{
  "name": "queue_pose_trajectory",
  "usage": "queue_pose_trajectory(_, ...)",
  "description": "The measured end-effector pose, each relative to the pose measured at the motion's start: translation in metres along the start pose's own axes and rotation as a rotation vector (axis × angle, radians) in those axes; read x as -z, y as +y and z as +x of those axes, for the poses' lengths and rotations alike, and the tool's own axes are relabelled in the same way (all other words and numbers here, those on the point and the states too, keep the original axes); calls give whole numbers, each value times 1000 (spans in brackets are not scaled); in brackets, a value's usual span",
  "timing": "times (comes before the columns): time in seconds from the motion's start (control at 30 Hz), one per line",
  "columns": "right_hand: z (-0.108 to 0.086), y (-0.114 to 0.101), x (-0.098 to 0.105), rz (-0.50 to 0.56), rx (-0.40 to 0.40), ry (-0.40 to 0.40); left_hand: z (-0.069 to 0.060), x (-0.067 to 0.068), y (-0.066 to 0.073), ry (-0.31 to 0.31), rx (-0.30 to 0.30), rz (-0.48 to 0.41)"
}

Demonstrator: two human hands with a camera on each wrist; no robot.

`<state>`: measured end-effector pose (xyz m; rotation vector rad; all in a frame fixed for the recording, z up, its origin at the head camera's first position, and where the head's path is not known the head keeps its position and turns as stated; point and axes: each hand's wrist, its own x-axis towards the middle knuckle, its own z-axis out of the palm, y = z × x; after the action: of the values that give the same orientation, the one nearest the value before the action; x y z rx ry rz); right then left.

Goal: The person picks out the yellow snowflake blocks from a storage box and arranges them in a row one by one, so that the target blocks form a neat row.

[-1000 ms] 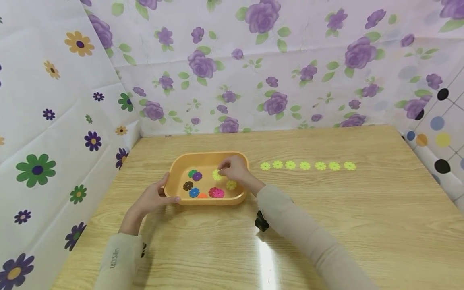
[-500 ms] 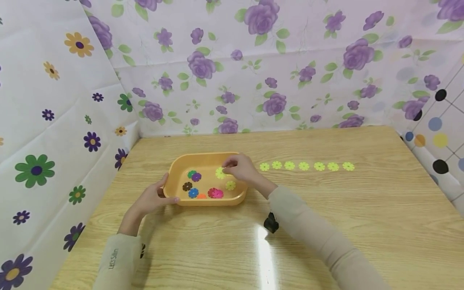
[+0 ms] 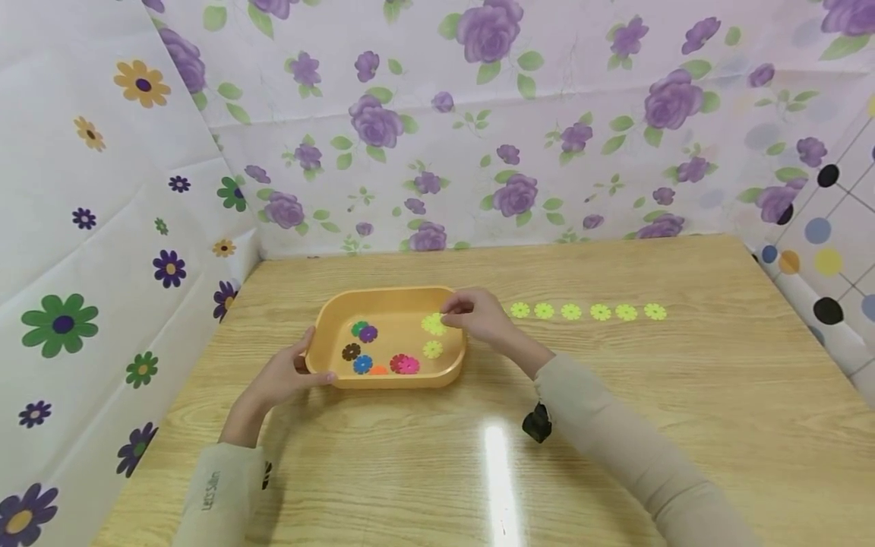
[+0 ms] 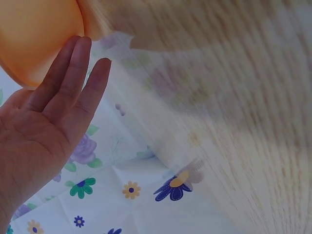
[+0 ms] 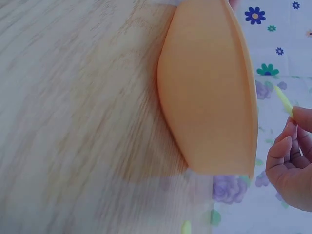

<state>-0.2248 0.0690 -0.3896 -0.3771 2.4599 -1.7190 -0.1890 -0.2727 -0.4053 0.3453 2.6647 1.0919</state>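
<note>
In the head view, my left hand (image 3: 283,376) grips the left end of a shallow orange plastic tray (image 3: 383,382), thumb over the front rim. Its other fingers (image 4: 80,63) lie along the outside wall in the left wrist view. Thumb and fingertips of my right hand (image 3: 478,315) pinch a yellow flower-shaped disc (image 3: 432,324) at the tray's right end. The right wrist view shows this disc edge-on, above the rim level. Inside the tray lie another yellow disc (image 3: 433,349), a green (image 3: 358,328), a purple (image 3: 368,334), a brown, a blue, an orange and two pinkish-red discs.
Several yellow flower discs (image 3: 571,312) form a row on the wooden table (image 3: 615,395) right of the tray. Flower-patterned cloth (image 3: 437,182) hangs behind the table and on the left. A dark object (image 3: 538,423) shows beneath the right forearm.
My right hand has moved right across the tray with the pinched yellow disc, and now covers the row's left end. My left hand keeps its hold on the tray.
</note>
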Motion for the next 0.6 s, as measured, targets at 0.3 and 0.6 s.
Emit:
queue_pose_trajectory(0.3,-8,14,22,23,-80,6,0,0,0,6,8,1)
queue_pose_trajectory(0.6,-20,26,50,5,-87,11,0,-1,0,5,10,-3)
